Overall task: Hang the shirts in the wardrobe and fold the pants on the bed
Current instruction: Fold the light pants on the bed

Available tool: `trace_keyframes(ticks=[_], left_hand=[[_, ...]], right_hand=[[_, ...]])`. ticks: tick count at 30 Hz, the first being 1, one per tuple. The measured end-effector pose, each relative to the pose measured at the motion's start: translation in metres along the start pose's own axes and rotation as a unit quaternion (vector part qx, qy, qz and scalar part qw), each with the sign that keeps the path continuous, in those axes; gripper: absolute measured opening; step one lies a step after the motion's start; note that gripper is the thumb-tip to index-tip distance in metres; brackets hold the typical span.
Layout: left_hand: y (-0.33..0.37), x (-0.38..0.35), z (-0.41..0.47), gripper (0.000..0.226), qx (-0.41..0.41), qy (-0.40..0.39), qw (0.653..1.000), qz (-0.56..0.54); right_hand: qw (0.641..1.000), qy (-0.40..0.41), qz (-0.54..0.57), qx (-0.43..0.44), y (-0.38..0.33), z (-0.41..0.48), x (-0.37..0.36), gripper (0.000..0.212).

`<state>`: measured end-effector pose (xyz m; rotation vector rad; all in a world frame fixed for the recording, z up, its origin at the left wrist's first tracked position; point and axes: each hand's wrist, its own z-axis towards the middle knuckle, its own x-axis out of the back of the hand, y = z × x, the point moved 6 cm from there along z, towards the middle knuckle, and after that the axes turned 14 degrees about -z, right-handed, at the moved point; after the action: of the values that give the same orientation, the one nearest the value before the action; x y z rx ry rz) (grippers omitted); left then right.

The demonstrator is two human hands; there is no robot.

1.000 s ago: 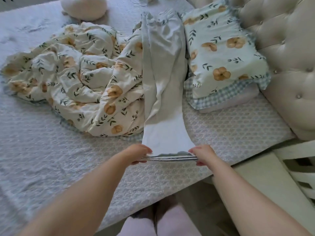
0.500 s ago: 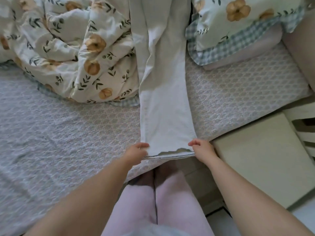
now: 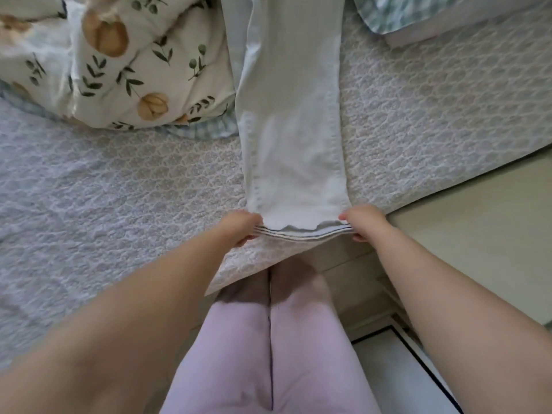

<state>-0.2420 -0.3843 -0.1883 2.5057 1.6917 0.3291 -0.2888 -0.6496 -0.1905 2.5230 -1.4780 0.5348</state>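
A pair of pale blue-white pants (image 3: 291, 115) lies stretched lengthwise on the bed (image 3: 119, 189), legs stacked one on the other, with the hems at the bed's near edge. My left hand (image 3: 240, 227) pinches the left corner of the hems. My right hand (image 3: 360, 221) pinches the right corner. The upper part of the pants runs out of view at the top.
A crumpled floral duvet (image 3: 119, 61) lies at the upper left, touching the pants' left side. A pillow's checked edge (image 3: 385, 16) shows at the top right. A beige bedside surface (image 3: 466, 240) stands right of the bed. My legs in pink trousers (image 3: 268, 354) stand against the bed.
Both hands have drawn the pants' hems toward the bed's near edge, straightening the legs. My view has tilted downward and closer, so the headboard and most of the pillow have left the frame.
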Motion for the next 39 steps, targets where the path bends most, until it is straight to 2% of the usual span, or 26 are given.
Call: trace_keyframes(ticks=[2, 5, 7, 9, 11, 12, 14, 16, 18, 20, 24, 26, 29, 31, 33, 35, 36, 37, 39], left_hand=[[0.019, 0.004, 0.006, 0.027, 0.01, -0.017, 1.0, 0.001], [0.049, 0.014, 0.014, 0.032, 0.013, -0.018, 0.998, -0.054], [0.077, 0.023, 0.017, 0.041, -0.022, -0.017, 0.998, -0.05], [0.104, 0.027, 0.017, 0.05, -0.055, -0.056, 0.993, -0.086], [0.13, 0.033, 0.02, 0.053, -0.085, -0.1, 0.986, -0.104], [0.141, 0.038, 0.022, 0.046, -0.105, -0.093, 0.988, -0.067], [0.16, 0.048, 0.028, 0.022, -0.161, -0.018, 0.986, 0.042], [0.174, 0.052, 0.036, 0.021, -0.228, 0.065, 0.97, 0.06], [0.174, 0.048, 0.044, 0.027, -0.25, 0.066, 0.966, -0.025], [0.159, 0.037, 0.056, 0.032, -0.212, 0.034, 0.972, -0.093], [0.122, 0.026, 0.062, 0.028, -0.187, 0.061, 0.977, -0.082], [0.101, 0.019, 0.061, 0.028, -0.18, 0.037, 0.98, -0.076], [0.074, 0.012, 0.059, 0.036, -0.169, 0.017, 0.985, 0.02], [0.067, 0.013, 0.058, 0.035, -0.2, 0.054, 0.969, 0.133], [0.072, 0.015, 0.051, 0.03, -0.279, 0.109, 0.932, 0.207], [0.084, 0.016, 0.04, 0.023, -0.372, 0.137, 0.899, 0.188], [0.089, 0.017, 0.036, 0.021, -0.395, 0.141, 0.893, 0.159], [0.092, 0.018, 0.035, 0.021, -0.397, 0.148, 0.895, 0.141], [0.094, 0.019, 0.043, 0.025, -0.328, 0.161, 0.92, 0.144]], right_hand=[[0.998, -0.024, 0.047, -0.037, -0.009, 0.005, 0.012, 0.008], [0.989, -0.048, 0.137, -0.029, -0.032, 0.014, 0.034, 0.017], [0.984, -0.057, 0.167, 0.016, -0.054, 0.017, 0.053, 0.024], [0.977, -0.09, 0.169, 0.093, -0.079, 0.016, 0.071, 0.036], [0.969, -0.116, 0.136, 0.171, -0.102, 0.02, 0.086, 0.033], [0.97, -0.099, 0.099, 0.198, -0.111, 0.024, 0.092, 0.027], [0.972, 0.01, 0.031, 0.231, -0.124, 0.037, 0.106, 0.028], [0.962, 0.104, 0.041, 0.25, -0.134, 0.049, 0.114, 0.025], [0.961, 0.097, 0.105, 0.238, -0.135, 0.061, 0.106, 0.024], [0.967, 0.037, 0.151, 0.2, -0.126, 0.072, 0.088, 0.028], [0.973, 0.055, 0.136, 0.176, -0.102, 0.071, 0.065, 0.024], [0.977, 0.064, 0.109, 0.175, -0.087, 0.067, 0.053, 0.021], [0.98, 0.088, 0.004, 0.179, -0.071, 0.06, 0.042, 0.019], [0.963, 0.142, -0.089, 0.209, -0.072, 0.053, 0.043, 0.015], [0.928, 0.218, -0.136, 0.268, -0.083, 0.044, 0.048, 0.009], [0.893, 0.301, -0.123, 0.312, -0.094, 0.034, 0.057, 0.012], [0.878, 0.341, -0.111, 0.316, -0.098, 0.031, 0.062, 0.015], [0.87, 0.37, -0.11, 0.308, -0.1, 0.031, 0.066, 0.019], [0.877, 0.372, -0.145, 0.268, -0.103, 0.039, 0.067, 0.028]])
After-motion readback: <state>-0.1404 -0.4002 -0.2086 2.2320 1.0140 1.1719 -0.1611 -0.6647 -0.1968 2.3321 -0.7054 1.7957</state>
